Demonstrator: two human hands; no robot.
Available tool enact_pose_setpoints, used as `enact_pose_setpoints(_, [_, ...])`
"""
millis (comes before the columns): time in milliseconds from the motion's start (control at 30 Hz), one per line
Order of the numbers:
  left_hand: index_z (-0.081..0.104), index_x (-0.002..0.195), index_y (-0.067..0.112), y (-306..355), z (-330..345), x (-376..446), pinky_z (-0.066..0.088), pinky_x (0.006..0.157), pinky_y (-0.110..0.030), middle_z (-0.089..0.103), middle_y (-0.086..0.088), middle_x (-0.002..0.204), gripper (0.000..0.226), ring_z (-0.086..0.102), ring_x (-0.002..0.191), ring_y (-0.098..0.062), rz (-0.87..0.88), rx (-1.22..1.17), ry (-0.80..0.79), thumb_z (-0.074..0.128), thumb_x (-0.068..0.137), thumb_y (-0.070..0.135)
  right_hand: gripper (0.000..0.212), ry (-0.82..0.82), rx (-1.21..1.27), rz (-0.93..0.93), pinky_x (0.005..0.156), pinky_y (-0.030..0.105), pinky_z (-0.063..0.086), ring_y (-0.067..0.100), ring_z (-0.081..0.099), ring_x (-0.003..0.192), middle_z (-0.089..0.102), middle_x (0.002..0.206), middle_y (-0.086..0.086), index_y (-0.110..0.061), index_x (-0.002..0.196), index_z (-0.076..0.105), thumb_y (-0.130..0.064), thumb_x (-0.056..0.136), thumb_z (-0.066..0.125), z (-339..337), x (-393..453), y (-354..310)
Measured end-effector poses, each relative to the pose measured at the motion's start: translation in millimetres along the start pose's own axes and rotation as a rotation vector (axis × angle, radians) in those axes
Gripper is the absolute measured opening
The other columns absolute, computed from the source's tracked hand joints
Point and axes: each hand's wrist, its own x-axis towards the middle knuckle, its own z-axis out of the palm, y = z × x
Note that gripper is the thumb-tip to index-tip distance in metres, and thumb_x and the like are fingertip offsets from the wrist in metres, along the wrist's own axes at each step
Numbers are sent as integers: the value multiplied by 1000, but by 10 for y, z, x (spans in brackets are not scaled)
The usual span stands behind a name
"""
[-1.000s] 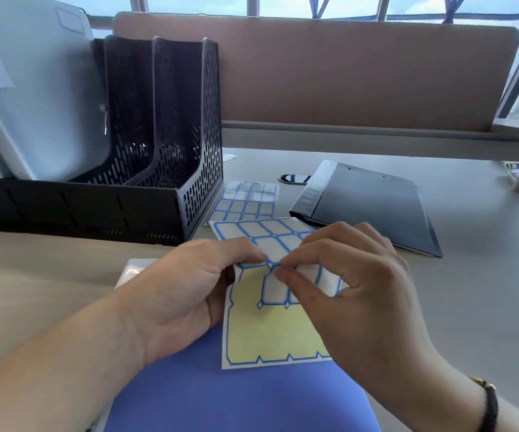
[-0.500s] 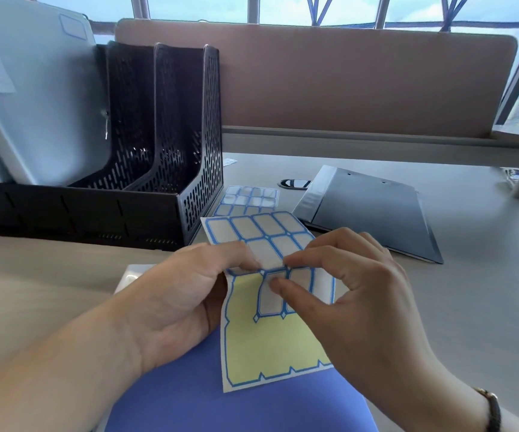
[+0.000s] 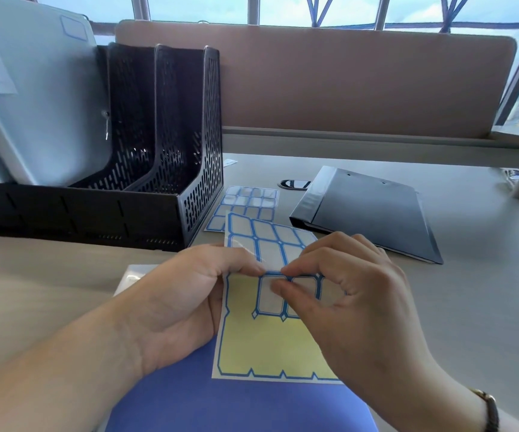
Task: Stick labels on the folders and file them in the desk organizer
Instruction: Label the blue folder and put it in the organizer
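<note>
Peeling a label at a desk by a window. Left hand (image 3: 174,304) pinching the label sheet (image 3: 270,332) at its left edge, thumb on top; right hand (image 3: 354,310) pinching a blue-bordered label (image 3: 272,294) near the sheet's middle, fingertip and thumb curled onto its upper edge. Both hands close together, almost touching at the thumbs. Sheet held tilted over a blue folder (image 3: 239,403) at 6 o'clock, lower half already bare yellow backing, upper rows still full.

Black mesh organizer (image 3: 145,194) at 10 o'clock, one pale labelled folder (image 3: 43,98) standing in its leftmost slot, the slots right of it showing nothing inside. Second sheet (image 3: 245,204) lying flat at 12 o'clock, just beside the organizer. Black folder (image 3: 373,210) flat at 2 o'clock, well apart from the hands.

Best done slowly: lifting one corner first, bending the backing away with the left thumb, keeping the neighbouring label pressed down so it stays put. Touching only the label's margin likely spares the adhesive. Likely next: laying it square onto the blue folder, smoothing from one edge to avoid bubbles.
</note>
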Motion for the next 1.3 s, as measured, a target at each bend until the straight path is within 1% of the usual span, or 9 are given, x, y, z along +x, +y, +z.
enact_pose_setpoints(267, [63, 123, -10, 15, 30, 6, 58, 88, -43, 69, -27, 118, 52, 69, 93, -34, -24, -22, 65, 63, 75, 9, 6, 10, -11, -25, 75, 36, 47, 11, 54, 82, 62, 81, -18, -31, 75, 73, -32, 74, 78, 9, -4, 20])
enact_pose_setpoints(333, [67, 116, -9, 12, 23, 11, 61, 75, -40, 72, -27, 110, 48, 70, 79, -31, -35, -28, 108, 67, 73, 12, 4, 9, 0, -36, 74, 37, 48, 12, 54, 80, 62, 80, -17, -30, 75, 74, -30, 74, 79, 14, -3, 23])
enact_pose_setpoints(467, [70, 112, -1, 39, 13, 20, 61, 73, -41, 72, -25, 105, 30, 70, 73, -31, -46, -13, 185, 64, 86, 12, 5, -5, 43, -73, 74, 38, 48, 14, 56, 82, 63, 82, -16, -28, 74, 75, -29, 74, 80, 6, -3, 5])
enact_pose_setpoints(600, [63, 123, -10, 65, -18, 38, 60, 76, -50, 64, -31, 121, 42, 65, 84, -37, -89, -1, 282, 61, 89, 15, 4, -49, 81, -150, 74, 35, 47, 13, 57, 83, 63, 85, -16, -26, 75, 76, -28, 76, 80, -9, -11, -36])
enact_pose_setpoints(800, [63, 121, -10, 69, -48, 47, 60, 69, -46, 62, -35, 122, 39, 63, 86, -40, -67, -32, 337, 59, 91, 15, 5, -110, 135, -206, 74, 31, 49, 13, 62, 85, 64, 89, -14, -25, 79, 76, -26, 77, 81, -23, -37, -57])
enact_pose_setpoints(1000, [62, 120, -11, 65, -72, 45, 57, 54, -38, 64, -28, 93, 37, 62, 69, -35, 1, 10, 361, 58, 93, 13, 8, -140, 197, -214, 76, 18, 45, 9, 62, 87, 64, 90, -13, -23, 78, 76, -26, 75, 83, -44, -47, -100])
enact_pose_setpoints(1100, [60, 118, -12, 55, -93, 60, 55, 51, -35, 61, -24, 89, 35, 60, 62, -31, 33, 68, 366, 60, 92, 11, 9, -138, 282, -140, 75, 19, 46, 10, 64, 86, 63, 89, -15, -23, 76, 75, -27, 74, 83, -60, -53, -122])
enact_pose_setpoints(1200, [64, 101, 1, 44, -106, 59, 54, 47, -31, 62, -19, 75, 12, 60, 53, -26, 70, 135, 361, 61, 93, 9, 10, -105, 287, -159, 73, 21, 47, 10, 63, 84, 63, 89, -14, -21, 76, 73, -23, 75, 82, -70, -59, -161])
enact_pose_setpoints(1300, [66, 103, -1, 35, -112, 62, 54, 47, -31, 67, -20, 79, 14, 64, 54, -27, 104, 161, 344, 60, 95, 8, 12, -85, 298, -196, 72, 27, 48, 14, 64, 84, 64, 88, -11, -18, 78, 70, -19, 77, 82, -73, -65, -206])
